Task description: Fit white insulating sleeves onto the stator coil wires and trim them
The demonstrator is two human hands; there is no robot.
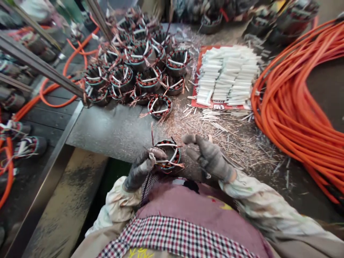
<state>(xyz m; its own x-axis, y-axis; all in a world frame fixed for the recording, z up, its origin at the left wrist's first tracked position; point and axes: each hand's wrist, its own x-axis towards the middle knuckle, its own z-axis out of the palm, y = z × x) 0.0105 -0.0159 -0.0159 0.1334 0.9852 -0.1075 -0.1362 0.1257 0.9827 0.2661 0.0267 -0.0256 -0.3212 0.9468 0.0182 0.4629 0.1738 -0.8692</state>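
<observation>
A round motor stator [168, 154] with copper windings and white insulating strips sits at the near edge of the metal bench, between my gloved hands. My left hand [142, 167] is closed, pinching thin wire ends at the stator's left side. My right hand [208, 156] is curled shut just right of the stator, its fingertips near the rim; whether it holds anything is hidden.
A pile of similar stators [139, 68] fills the far middle of the bench [113, 129]. White sleeves are stacked on a red sheet [228, 77]. Orange cable coils [301, 100] lie at right. Wire clippings [228, 132] litter the surface. Metal rails [40, 68] cross at left.
</observation>
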